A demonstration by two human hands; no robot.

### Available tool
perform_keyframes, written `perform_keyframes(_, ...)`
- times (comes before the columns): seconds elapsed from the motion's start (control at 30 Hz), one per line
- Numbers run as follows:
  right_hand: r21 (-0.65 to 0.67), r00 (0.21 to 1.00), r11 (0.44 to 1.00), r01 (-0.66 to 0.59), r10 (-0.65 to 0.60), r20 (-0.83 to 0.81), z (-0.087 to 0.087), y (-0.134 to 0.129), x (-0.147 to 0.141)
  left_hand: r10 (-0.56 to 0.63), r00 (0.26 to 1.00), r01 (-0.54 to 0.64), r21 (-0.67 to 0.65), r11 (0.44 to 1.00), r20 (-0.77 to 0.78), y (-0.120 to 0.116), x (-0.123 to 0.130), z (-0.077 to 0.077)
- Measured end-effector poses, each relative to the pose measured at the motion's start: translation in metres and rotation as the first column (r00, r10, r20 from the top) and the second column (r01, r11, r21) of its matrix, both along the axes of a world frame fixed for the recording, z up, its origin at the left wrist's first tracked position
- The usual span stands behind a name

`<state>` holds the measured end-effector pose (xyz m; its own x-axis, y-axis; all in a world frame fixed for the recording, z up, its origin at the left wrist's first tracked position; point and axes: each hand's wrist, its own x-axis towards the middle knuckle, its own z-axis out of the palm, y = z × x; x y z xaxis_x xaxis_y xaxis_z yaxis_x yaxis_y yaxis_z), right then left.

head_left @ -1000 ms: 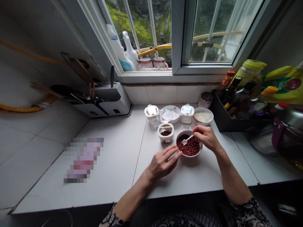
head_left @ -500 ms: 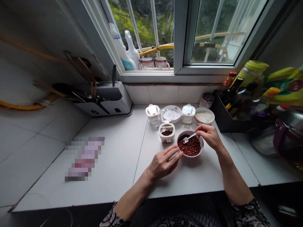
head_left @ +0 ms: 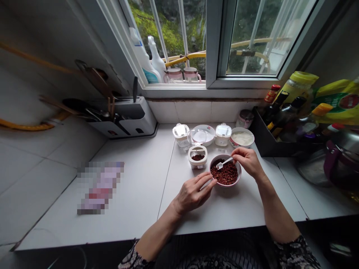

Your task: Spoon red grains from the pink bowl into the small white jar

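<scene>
1. Say 12 o'clock is toward the window (head_left: 212, 83), and the person is at 6 o'clock
2. The right hand (head_left: 249, 163) has its fingers pinched together on the end of the spoon (head_left: 226, 162), up at 1 o'clock of the bowl (head_left: 226, 185)
3. The spoon is long from 2 o'clock to 8 o'clock, with its scoop end at 8 o'clock from those fingers, over the red bits (head_left: 227, 175) in the bowl; I cannot tell if the scoop touches them
4. The left hand (head_left: 193, 194) has its fingers a bit apart, not clamped, with their tips on the bowl's rim at 8 o'clock
5. The jar (head_left: 198, 166) is on the counter (head_left: 137, 186), just beside the bowl, with its top open and some red bits in it
6. From the scoop, the jar is at about 10 o'clock; the left hand is nearer the jar, but the right hand has the spoon
</scene>
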<state>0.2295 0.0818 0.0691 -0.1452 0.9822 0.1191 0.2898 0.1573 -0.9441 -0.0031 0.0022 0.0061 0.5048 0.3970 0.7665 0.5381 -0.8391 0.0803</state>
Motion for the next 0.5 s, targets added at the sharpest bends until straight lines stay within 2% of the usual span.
perform_keyframes(0.27, -0.130, 0.986, 0.991, 0.022, -0.043, -0.161, 0.0016, 0.0042, 0.0019, -0.001, 1.000, 0.001, -0.001, 1.000, -0.008, 0.0001, -0.0007, -0.0007)
perform_keyframes(0.5, -0.162, 0.973, 0.986, 0.042, -0.078, -0.219, 0.0027, 0.0042, -0.0035, -0.012, 1.000, 0.012, 0.012, 1.000, -0.002, 0.0003, 0.0002, 0.0005)
